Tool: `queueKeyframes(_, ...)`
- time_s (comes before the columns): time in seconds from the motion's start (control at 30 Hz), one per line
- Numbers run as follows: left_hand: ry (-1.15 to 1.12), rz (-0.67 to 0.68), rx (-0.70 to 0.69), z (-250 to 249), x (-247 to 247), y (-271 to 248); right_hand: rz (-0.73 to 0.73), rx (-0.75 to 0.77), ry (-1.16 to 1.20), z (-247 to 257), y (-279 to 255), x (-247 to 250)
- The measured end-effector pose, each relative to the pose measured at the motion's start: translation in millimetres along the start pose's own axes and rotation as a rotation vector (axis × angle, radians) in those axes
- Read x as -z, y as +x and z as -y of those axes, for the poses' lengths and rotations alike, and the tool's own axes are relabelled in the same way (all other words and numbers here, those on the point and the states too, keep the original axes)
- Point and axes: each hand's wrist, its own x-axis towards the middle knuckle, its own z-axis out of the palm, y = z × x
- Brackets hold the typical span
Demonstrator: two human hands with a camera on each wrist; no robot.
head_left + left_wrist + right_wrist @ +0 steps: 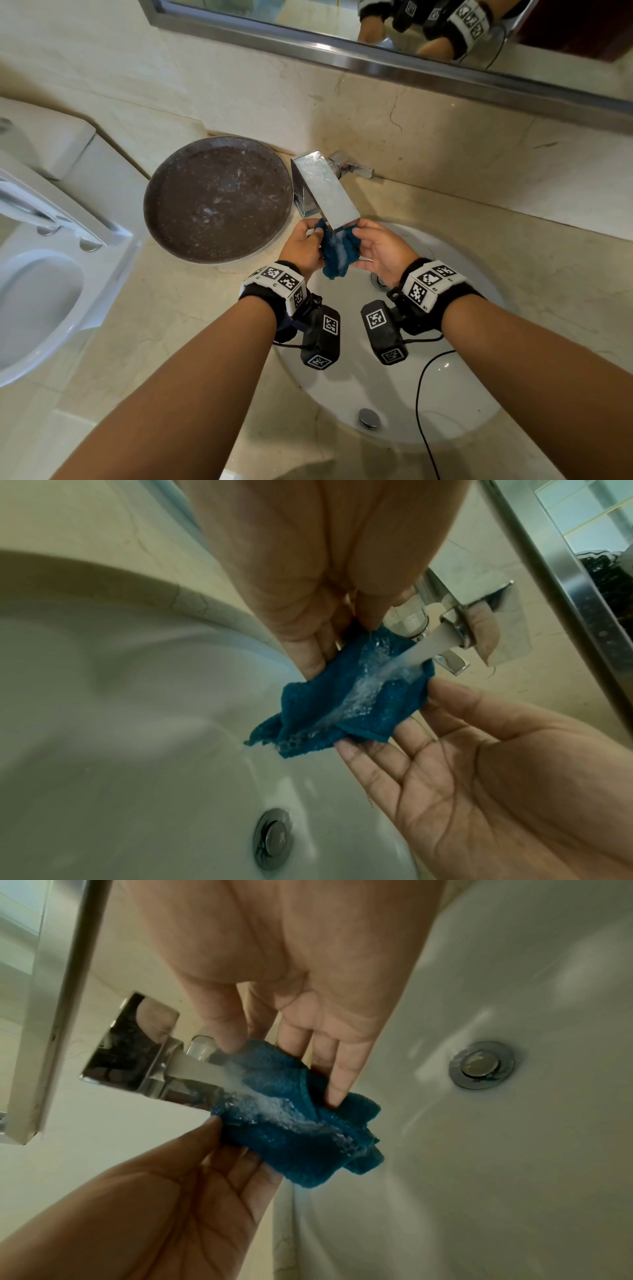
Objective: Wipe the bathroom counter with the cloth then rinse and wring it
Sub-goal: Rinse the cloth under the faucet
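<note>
Blue cloth (337,251) held bunched under the tap (327,186), over the white sink (455,404); water runs across it. Left hand (301,248) pinches its left edge, right hand (383,251) pinches the right edge, 2 grips closed on cloth. Dark round tray (215,198) on tabletop (555,267), beside tap.

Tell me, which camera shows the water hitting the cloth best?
The left wrist view: the water runs clearly from the tap across the cloth. The right wrist view shows it too, more side-on. The head view shows only a pale streak, since the tap hides it.
</note>
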Motion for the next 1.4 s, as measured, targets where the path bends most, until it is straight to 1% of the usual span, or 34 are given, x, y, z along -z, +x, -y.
queueKeyframes(0.3,0.035,-0.006,-0.007,-1,7,1,-0.02,-0.021,-0.008,-2,5,-6)
queueKeyframes(0.9,0.123,-0.001,-0.045,0,19,-1,-0.001,-0.029,0.017,-5,8,-10)
queueKeyframes(1.1,0.259,-0.019,-0.097,5,28,5,-0.014,0.0,0.029,-2,7,-10)
queueKeyframes(1.4,0.321,-0.028,-0.107,5,28,8,-0.061,0.049,0.005,0,5,-5)
